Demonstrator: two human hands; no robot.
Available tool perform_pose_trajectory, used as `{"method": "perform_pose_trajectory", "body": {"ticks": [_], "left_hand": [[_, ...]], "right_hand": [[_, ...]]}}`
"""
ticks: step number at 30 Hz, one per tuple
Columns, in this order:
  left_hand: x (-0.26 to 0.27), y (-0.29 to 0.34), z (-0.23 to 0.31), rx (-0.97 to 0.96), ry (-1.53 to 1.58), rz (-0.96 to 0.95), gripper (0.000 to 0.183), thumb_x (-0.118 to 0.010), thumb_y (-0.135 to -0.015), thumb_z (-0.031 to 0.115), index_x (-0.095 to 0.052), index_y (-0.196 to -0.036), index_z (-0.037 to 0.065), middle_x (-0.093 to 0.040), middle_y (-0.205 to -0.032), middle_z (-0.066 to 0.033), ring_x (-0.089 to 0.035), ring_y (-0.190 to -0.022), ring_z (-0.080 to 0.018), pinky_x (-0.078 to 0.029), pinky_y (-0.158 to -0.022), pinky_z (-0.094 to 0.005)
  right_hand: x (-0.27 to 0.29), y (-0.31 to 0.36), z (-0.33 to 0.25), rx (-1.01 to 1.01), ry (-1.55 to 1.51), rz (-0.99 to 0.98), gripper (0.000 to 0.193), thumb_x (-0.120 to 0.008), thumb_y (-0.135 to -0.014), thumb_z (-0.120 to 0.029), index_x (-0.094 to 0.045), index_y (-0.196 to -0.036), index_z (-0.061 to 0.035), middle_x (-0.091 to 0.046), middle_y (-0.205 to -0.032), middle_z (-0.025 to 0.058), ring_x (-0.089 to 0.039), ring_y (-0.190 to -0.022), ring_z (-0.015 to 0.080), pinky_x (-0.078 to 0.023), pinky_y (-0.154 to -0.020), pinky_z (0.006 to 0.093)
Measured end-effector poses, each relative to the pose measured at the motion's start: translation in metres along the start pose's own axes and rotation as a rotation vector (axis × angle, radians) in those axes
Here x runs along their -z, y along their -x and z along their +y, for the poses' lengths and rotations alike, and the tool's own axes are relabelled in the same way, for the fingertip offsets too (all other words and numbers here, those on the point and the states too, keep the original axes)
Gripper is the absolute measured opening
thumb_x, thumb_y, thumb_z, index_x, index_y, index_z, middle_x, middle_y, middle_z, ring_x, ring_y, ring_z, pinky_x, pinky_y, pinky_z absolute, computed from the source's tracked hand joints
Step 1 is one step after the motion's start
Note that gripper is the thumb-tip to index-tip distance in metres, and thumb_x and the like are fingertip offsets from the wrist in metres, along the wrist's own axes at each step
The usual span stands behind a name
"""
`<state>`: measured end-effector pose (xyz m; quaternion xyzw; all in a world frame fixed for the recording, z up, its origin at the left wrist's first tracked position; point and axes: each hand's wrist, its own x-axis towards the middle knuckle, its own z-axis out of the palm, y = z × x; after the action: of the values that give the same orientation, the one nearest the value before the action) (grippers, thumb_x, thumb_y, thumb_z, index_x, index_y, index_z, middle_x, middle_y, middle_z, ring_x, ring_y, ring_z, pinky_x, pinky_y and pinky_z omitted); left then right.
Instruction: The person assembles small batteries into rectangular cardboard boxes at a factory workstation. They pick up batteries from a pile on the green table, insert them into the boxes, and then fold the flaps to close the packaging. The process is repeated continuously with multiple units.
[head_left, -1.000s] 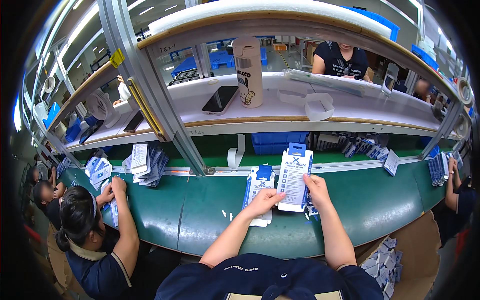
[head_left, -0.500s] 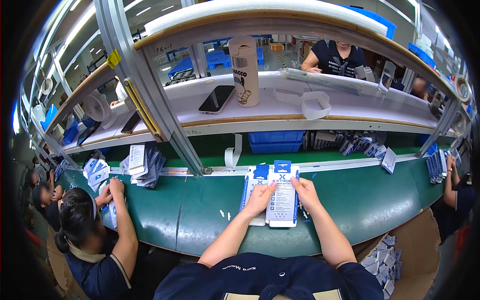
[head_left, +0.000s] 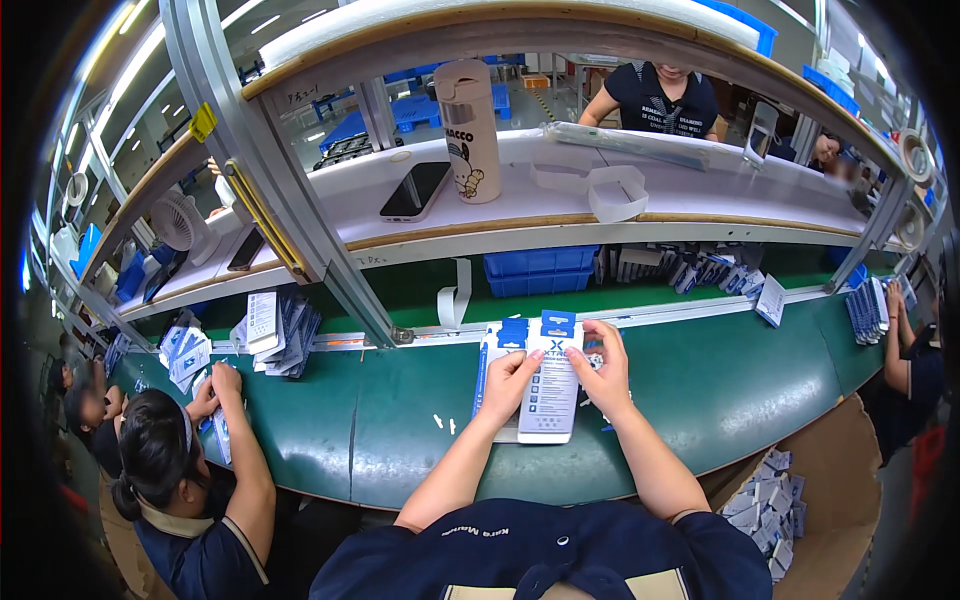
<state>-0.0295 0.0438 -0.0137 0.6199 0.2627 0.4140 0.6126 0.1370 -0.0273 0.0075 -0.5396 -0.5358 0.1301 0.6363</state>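
Note:
A flat white and blue retail box [head_left: 548,400] with a blue hang tab is upright in front of me, its printed face toward me. My left hand [head_left: 508,388] grips its left edge, with the thumb on the front. The right hand [head_left: 606,372] closes on the upper right edge, thumb on the face and fingers behind. Similar boxes [head_left: 484,368] lie beneath and to the left, partly covered by the held one and my left hand. Small white pieces [head_left: 444,424] are on the green bench [head_left: 400,440] left of my wrist.
A shelf [head_left: 540,222] over the bench carries a phone [head_left: 416,192] and a tumbler [head_left: 470,135]. Beneath it stands a blue bin [head_left: 540,272]. Boxes [head_left: 290,335] are piled at left, beside a co-worker [head_left: 190,480]. A carton [head_left: 825,490] at lower right holds many boxes.
The view has shifted slightly. The held box has turned a little, showing a narrower face. My right-hand fingers have moved up and spread behind its upper right edge.

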Motion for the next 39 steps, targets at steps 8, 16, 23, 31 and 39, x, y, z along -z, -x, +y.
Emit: {"method": "perform_pose_trajectory", "body": {"ticks": [8, 16, 23, 31, 39], "left_hand": [[-0.009, 0.003, 0.007, -0.031, -0.138, 0.004, 0.041, -0.063, -0.091, 0.021, -0.052, -0.058, 0.001, -0.049, -0.055, 0.005, -0.038, -0.055, -0.0019, -0.03, -0.046, -0.0242], [-0.016, 0.002, 0.01, -0.167, -0.4, 0.081, 0.026, -0.069, -0.085, 0.021, -0.058, -0.092, -0.001, -0.057, -0.084, -0.0079, -0.051, -0.069, -0.01, -0.042, -0.055, -0.0251], [-0.013, 0.001, 0.009, -0.324, -0.458, 0.123, 0.053, -0.07, -0.079, 0.011, -0.049, -0.126, 0.003, -0.053, -0.118, -0.0142, -0.053, -0.108, -0.0248, -0.042, -0.091, -0.036], [-0.011, 0.0, 0.014, -0.437, -0.599, 0.072, 0.038, -0.069, -0.077, 0.01, -0.061, -0.114, 0.004, -0.057, -0.11, -0.0137, -0.051, -0.109, -0.0294, -0.039, -0.094, -0.037], [-0.01, -0.001, 0.009, -0.292, -0.463, 0.024, 0.038, -0.068, -0.075, 0.004, -0.062, -0.112, 0.003, -0.059, -0.106, -0.0116, -0.052, -0.103, -0.0246, -0.039, -0.093, -0.0343]], "right_hand": [[0.003, -0.003, -0.001, -0.045, 0.032, -0.035, 0.039, -0.072, -0.076, -0.012, -0.06, -0.113, -0.0029, -0.059, -0.113, 0.0131, -0.054, -0.109, 0.0276, -0.041, -0.094, 0.0356], [0.005, -0.002, 0.009, -0.011, -0.024, -0.072, 0.036, -0.07, -0.074, -0.004, -0.064, -0.109, -0.0036, -0.06, -0.111, 0.0118, -0.053, -0.108, 0.0255, -0.04, -0.095, 0.0344], [0.001, 0.001, 0.002, 0.022, -0.01, -0.141, 0.034, -0.067, -0.075, -0.002, -0.064, -0.11, -0.0044, -0.062, -0.107, 0.0102, -0.053, -0.107, 0.0252, -0.04, -0.095, 0.0345], [0.002, 0.0, 0.004, 0.008, 0.043, -0.192, 0.029, -0.068, -0.075, -0.003, -0.068, -0.104, -0.0057, -0.064, -0.101, 0.0095, -0.054, -0.103, 0.025, -0.041, -0.092, 0.0357], [0.001, 0.004, 0.008, -0.067, 0.001, -0.225, 0.031, -0.069, -0.077, -0.006, -0.067, -0.108, -0.0067, -0.063, -0.103, 0.0103, -0.054, -0.105, 0.0243, -0.042, -0.093, 0.0349]]}}
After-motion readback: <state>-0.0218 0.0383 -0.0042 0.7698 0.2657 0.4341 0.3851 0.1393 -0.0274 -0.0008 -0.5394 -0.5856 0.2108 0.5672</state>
